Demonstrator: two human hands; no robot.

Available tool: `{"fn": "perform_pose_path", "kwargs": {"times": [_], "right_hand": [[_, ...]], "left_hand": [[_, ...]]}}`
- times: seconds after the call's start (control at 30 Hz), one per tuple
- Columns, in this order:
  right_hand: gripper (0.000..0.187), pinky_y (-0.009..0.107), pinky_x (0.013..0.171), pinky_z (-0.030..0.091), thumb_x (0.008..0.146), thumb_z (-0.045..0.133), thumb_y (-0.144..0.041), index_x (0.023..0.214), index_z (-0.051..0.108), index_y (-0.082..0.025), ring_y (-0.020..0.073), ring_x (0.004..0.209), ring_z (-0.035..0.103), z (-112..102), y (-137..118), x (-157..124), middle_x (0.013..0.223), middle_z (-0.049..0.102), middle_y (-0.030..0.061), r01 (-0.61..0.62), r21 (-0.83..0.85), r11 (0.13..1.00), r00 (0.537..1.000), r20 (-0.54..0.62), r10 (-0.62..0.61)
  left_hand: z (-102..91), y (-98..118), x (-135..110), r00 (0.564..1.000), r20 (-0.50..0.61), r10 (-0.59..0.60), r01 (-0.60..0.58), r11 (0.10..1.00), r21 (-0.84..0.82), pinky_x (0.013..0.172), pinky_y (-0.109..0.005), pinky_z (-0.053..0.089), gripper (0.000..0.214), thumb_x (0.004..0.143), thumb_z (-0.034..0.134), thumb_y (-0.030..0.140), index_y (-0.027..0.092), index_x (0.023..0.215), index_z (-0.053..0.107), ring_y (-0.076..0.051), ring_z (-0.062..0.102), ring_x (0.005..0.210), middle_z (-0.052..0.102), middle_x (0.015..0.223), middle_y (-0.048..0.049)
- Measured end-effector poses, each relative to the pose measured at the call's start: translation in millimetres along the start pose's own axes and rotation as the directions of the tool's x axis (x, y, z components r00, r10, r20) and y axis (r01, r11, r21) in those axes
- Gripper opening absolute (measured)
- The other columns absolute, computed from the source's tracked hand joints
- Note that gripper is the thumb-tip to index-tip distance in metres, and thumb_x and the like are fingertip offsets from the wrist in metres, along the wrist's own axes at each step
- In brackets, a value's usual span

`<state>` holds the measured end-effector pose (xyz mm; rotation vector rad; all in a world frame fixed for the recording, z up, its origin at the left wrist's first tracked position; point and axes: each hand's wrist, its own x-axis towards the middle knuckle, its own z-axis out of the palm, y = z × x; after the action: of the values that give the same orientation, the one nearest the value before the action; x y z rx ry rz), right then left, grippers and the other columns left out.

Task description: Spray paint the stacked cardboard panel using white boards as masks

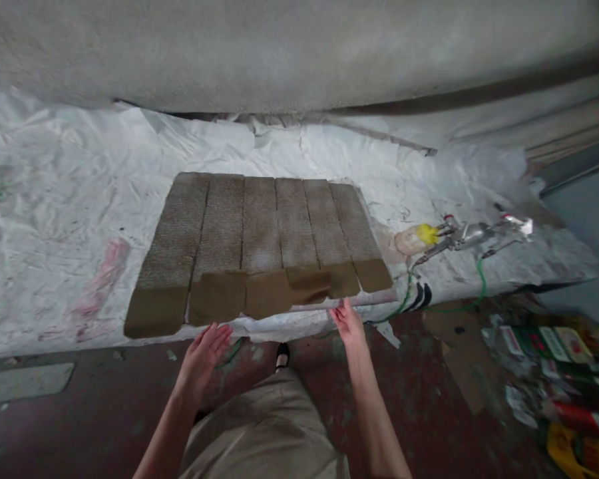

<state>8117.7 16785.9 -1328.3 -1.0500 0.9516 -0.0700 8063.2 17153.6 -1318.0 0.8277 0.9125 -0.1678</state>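
Several long fabric-like strips point(259, 226) lie side by side on a white plastic sheet. Most of each is ribbed and grey-brown; the near ends point(267, 293) are smooth and olive-brown, and some overlap unevenly. My left hand point(210, 342) is at the near edge, just below the second strip from the left, its fingers stretched out and holding nothing visible. At the same edge, further right, my right hand point(348, 322) has its thumb and fingers apart, the fingertips close to a pale strip of backing point(349, 301) under the olive ends. Whether they touch it is unclear.
Metal spray guns point(472, 234) with green hoses point(482, 279) lie right of the strips, beside a pale container with a yellow top point(426, 234). Blurred colourful packaging point(549, 346) and cardboard point(454, 352) are on the red floor. A grey sheet point(279, 53) hangs behind.
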Motion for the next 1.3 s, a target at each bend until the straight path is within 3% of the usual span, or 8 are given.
{"fn": "perform_pose_path", "kwargs": {"times": [0.1,0.17,0.37,0.63,0.87,1.03,1.13,1.3], "right_hand": [[0.036,0.027,0.066,0.057,0.065,0.077,-0.051,0.075,0.060,-0.021,0.0114,0.062,0.063,10.1,-1.1,-0.1,0.068,0.065,-0.0022,-0.104,0.038,0.994,0.995,0.003,0.104],[0.036,0.024,0.060,0.055,0.065,0.077,-0.052,0.076,0.060,-0.021,0.0099,0.059,0.061,15.9,-4.2,-2.2,0.068,0.064,-0.0035,-0.136,0.054,0.989,0.991,0.003,0.136],[0.039,0.021,0.052,0.049,0.061,0.079,-0.052,0.077,0.062,-0.020,0.0096,0.056,0.059,25.5,-19.2,-8.1,0.065,0.064,-0.0046,-0.154,0.076,0.985,0.988,0.034,0.152],[0.043,0.022,0.050,0.047,0.059,0.081,-0.049,0.084,0.064,-0.019,0.0129,0.061,0.062,33.4,-40.5,-14.3,0.070,0.069,-0.0025,-0.142,0.040,0.989,0.987,0.076,0.138],[0.036,0.022,0.052,0.048,0.059,0.084,-0.037,0.080,0.063,-0.018,0.0134,0.061,0.062,45.2,-65.0,-28.4,0.069,0.069,-0.0013,-0.042,0.040,0.998,0.999,-0.025,0.043],[0.038,0.022,0.054,0.049,0.060,0.084,-0.037,0.086,0.066,-0.018,0.0138,0.069,0.065,54.8,-80.0,-42.7,0.079,0.072,-0.0009,0.021,0.043,0.999,0.998,-0.063,-0.019],[0.038,0.022,0.054,0.050,0.061,0.083,-0.039,0.087,0.066,-0.018,0.0138,0.068,0.064,54.2,-71.7,-55.3,0.079,0.072,-0.0011,0.023,0.041,0.999,0.997,-0.076,-0.020],[0.035,0.029,0.071,0.056,0.065,0.078,-0.043,0.089,0.069,-0.019,0.0225,0.094,0.067,44.5,-45.0,-81.0,0.097,0.073,0.0060,-0.007,0.076,0.997,0.999,-0.053,0.011]], "left_hand": [[10.1,4.8,3.5,0.998,-0.060,0.014,-0.015,0.999,-0.028,0.078,-0.028,0.056,0.006,0.078,0.068,0.017,0.014,0.081,0.063,-0.019,0.069,0.083,0.071,0.081,-0.0073],[12.0,9.0,7.2,0.995,-0.096,-0.001,0.000,1.000,-0.012,0.072,-0.027,0.057,0.007,0.083,0.063,0.017,0.014,0.077,0.063,-0.017,0.069,0.075,0.069,0.074,-0.0065],[13.2,15.9,23.8,0.986,-0.110,-0.124,0.117,0.991,-0.072,0.065,-0.022,0.057,0.012,0.090,0.055,0.019,0.014,0.089,0.066,-0.015,0.069,0.074,0.070,0.077,-0.0050],[47.6,20.3,30.0,0.986,-0.162,-0.037,0.011,0.987,-0.158,0.061,-0.022,0.055,0.015,0.086,0.062,0.022,0.023,0.101,0.067,-0.011,0.067,0.066,0.072,0.082,0.0024],[64.8,33.6,22.1,0.971,-0.217,0.101,-0.135,0.980,-0.145,0.059,-0.017,0.054,0.020,0.082,0.065,0.018,0.021,0.102,0.068,-0.014,0.067,0.076,0.072,0.086,-0.0004],[68.5,52.3,16.0,0.976,-0.143,0.164,-0.189,0.964,-0.188,0.070,-0.018,0.056,0.016,0.083,0.061,0.016,0.022,0.097,0.068,-0.012,0.066,0.083,0.071,0.091,0.0025],[64.5,59.8,10.6,0.960,-0.158,0.230,-0.243,0.968,-0.069,0.079,-0.020,0.056,0.016,0.080,0.062,0.014,0.022,0.093,0.068,-0.015,0.065,0.095,0.071,0.094,0.0017],[36.4,65.4,-16.3,0.893,-0.162,0.419,-0.380,0.897,0.226,0.108,-0.022,0.039,0.046,0.052,0.067,-0.011,0.020,0.087,0.067,-0.021,0.047,0.127,0.069,0.101,0.0018]]}}
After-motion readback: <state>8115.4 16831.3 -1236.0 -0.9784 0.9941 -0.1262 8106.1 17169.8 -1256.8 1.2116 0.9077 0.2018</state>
